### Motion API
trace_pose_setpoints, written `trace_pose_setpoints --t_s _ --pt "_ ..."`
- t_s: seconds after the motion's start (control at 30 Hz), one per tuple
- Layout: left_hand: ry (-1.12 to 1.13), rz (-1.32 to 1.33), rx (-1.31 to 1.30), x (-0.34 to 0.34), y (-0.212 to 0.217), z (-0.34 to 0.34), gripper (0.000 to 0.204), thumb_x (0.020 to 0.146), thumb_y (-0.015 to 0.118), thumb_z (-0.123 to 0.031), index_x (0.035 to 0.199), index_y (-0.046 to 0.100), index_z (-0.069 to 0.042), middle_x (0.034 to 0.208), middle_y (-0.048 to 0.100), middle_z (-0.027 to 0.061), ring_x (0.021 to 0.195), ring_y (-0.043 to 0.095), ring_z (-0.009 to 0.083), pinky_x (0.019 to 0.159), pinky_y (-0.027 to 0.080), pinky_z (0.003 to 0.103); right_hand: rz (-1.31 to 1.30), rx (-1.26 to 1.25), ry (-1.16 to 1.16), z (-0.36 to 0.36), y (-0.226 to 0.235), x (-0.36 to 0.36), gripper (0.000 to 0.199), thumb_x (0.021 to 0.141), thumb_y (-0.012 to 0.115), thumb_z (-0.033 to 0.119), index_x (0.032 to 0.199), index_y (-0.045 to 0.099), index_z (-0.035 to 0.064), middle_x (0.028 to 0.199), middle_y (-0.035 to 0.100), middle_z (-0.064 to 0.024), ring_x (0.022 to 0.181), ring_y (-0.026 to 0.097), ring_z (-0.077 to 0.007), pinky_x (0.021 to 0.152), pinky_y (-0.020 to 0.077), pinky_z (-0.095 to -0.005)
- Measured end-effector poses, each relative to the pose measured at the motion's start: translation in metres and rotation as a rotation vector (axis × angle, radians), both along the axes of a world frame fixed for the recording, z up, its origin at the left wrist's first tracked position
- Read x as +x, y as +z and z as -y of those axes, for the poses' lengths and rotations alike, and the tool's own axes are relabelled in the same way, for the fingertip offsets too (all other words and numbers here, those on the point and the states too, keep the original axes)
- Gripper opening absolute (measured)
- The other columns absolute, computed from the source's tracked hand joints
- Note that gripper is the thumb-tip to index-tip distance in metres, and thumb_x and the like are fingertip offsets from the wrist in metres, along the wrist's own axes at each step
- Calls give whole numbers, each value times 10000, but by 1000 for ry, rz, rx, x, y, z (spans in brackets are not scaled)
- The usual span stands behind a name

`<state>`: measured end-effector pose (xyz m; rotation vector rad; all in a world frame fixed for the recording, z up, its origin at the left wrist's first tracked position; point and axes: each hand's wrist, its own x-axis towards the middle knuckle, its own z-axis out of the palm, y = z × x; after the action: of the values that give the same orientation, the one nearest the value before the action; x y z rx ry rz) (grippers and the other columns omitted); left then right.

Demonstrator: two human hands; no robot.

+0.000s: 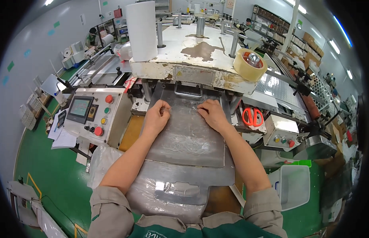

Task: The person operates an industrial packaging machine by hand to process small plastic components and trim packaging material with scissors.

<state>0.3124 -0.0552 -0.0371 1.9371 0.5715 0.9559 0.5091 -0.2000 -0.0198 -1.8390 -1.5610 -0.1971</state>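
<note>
A big white machine (200, 59) with worn paint fills the middle, and a wide grey metal plate (188, 135) sticks out of it toward the person. A tall roll of white film (141, 31) stands on top of the machine at the left. To the left sits a control box (95, 115) with a small screen and red, green and yellow buttons. A white bin (293, 186) stands on the green floor at the lower right. A roll of clear tape (250, 63) rests on the right corner of the machine top, and orange scissors (252, 117) lie just under it on a ledge. On the plate lies a thin sheet of clear plastic (184, 119), right in front of the machine's mouth. The left hand (157, 115) rests on the sheet's left side with its fingers curled down, pinching at the plastic. The right hand (211, 113) lies on the sheet's right side, fingers bent and pressing on it. The two hands are near each other but not touching.
</note>
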Motion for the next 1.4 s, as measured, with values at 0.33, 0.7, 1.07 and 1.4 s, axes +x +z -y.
trace_pose_setpoints --t_s 0.33,0.7,1.07,1.4 --pt "5 -28 -38 -4 13 11 66 845 542 -66 901 561 -38 705 508 -12 651 447 66 595 386 224 -70 -33 -84 -21 -3 -2 101 808 627 129 874 669 64 859 579 -109 854 573 -290 758 459 -362" --pt "9 -32 26 -6 13 14 142 865 521 -82 982 590 -40 724 523 7 652 459 81 608 400 235 10 -95 -50 -20 0 -4 151 794 540 134 907 639 136 923 579 -82 954 525 -308 815 414 -429" --pt "-7 -69 126 -5 14 14 129 843 518 -56 933 599 -12 798 543 57 656 477 128 602 401 265 6 -165 -122 -22 4 -8 104 790 515 135 841 603 153 893 593 -52 925 526 -292 767 359 -433" --pt "-1 -52 134 -6 12 16 134 835 505 -47 927 598 -14 803 555 84 663 503 145 618 415 266 -5 -70 -43 -12 -5 -2 143 775 509 107 889 588 143 913 592 -63 922 530 -293 765 367 -430"
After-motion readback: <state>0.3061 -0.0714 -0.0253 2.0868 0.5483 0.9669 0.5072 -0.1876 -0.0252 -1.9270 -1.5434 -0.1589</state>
